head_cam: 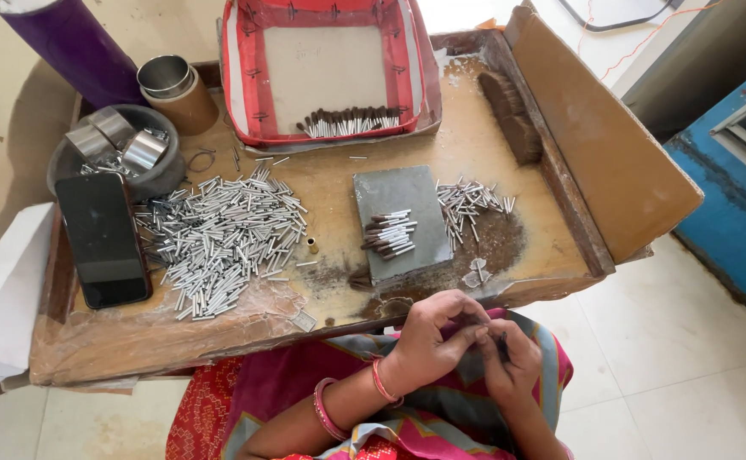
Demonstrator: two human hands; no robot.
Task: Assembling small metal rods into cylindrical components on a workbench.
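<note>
Meeting hands (466,341) below tray edge (219,336)

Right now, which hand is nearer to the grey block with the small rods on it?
The left hand. It is just below the grey block, near the tray's front edge. The right hand is lower and further to the right, over the lap.

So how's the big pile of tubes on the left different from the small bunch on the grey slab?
The left pile is far larger than the slab bunch. The left pile lies loose and scattered straight on the tray, pointing every way; the slab bunch sits neatly side by side on the grey slab. The left pile looks bright silver; the slab bunch looks darker, with dark ends. Both are short thin metal tubes.
</note>
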